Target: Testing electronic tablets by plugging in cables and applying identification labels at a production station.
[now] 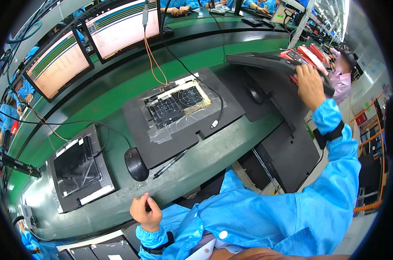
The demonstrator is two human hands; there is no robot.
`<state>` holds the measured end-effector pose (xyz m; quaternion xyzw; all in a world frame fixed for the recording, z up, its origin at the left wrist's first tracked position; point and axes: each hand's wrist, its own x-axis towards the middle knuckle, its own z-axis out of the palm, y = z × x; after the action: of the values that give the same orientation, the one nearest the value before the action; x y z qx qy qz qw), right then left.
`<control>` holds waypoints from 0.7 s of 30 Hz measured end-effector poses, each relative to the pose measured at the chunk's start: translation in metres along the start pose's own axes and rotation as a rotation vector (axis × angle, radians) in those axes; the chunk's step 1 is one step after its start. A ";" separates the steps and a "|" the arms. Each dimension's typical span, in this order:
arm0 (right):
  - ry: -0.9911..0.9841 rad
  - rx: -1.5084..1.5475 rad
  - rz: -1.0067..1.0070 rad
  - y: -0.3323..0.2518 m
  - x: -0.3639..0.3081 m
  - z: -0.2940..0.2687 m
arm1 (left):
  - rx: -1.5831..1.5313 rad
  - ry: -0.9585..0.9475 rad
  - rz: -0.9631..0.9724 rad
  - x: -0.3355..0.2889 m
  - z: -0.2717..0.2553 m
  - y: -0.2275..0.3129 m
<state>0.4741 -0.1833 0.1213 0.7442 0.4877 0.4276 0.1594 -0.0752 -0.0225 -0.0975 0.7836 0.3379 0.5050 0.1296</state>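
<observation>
Nearest the head camera, the left hand [145, 212] rests at the near edge of the green surface [231, 143], fingers curled loosely inward; whether it holds a small item cannot be told. Just beyond it lie a black mouse [136, 164] and a dark pen [169, 164], both untouched. At the centre of the surface, a black mat [135, 117] carries a flat panel assembly [177, 103] under clear film, with tape along its edges and an orange cable [152, 60] running up to the monitors [90, 41]. A second framed panel [78, 167] sits at the left, apart from both hands. The right hand [310, 86] is extended well to the right, fingers laid over the rim of a long dark tray [270, 62] beside red packages [307, 55]; its grip appears closed on the tray edge. Judged from this arrangement, the central assembly is in place on its mat and is not being handled; the work in hand is at the tray, where the right hand is fetching or returning an item, and the handling at the centre remains to be done.
</observation>
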 end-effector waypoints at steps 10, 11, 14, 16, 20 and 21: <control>0.013 0.341 0.253 -0.095 -0.079 0.066 | -0.007 -0.030 0.008 -0.003 -0.002 -0.001; -0.087 0.347 0.279 -0.099 -0.079 0.070 | 0.011 -0.032 0.002 -0.003 -0.002 -0.001; -0.037 0.325 0.302 -0.095 -0.075 0.081 | -0.008 -0.008 -0.023 -0.003 -0.001 0.000; -0.031 0.332 0.288 -0.086 -0.076 0.085 | -0.016 -0.028 -0.048 -0.003 -0.001 0.001; 0.006 0.331 0.348 -0.079 -0.083 0.094 | 0.012 -0.059 -0.105 -0.004 0.001 0.004; -0.012 0.367 0.321 -0.081 -0.085 0.097 | 0.025 -0.059 -0.113 -0.004 0.001 0.004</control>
<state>0.4902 -0.2008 -0.0290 0.8314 0.4317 0.3470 -0.0457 -0.0735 -0.0281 -0.0988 0.7794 0.3838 0.4692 0.1581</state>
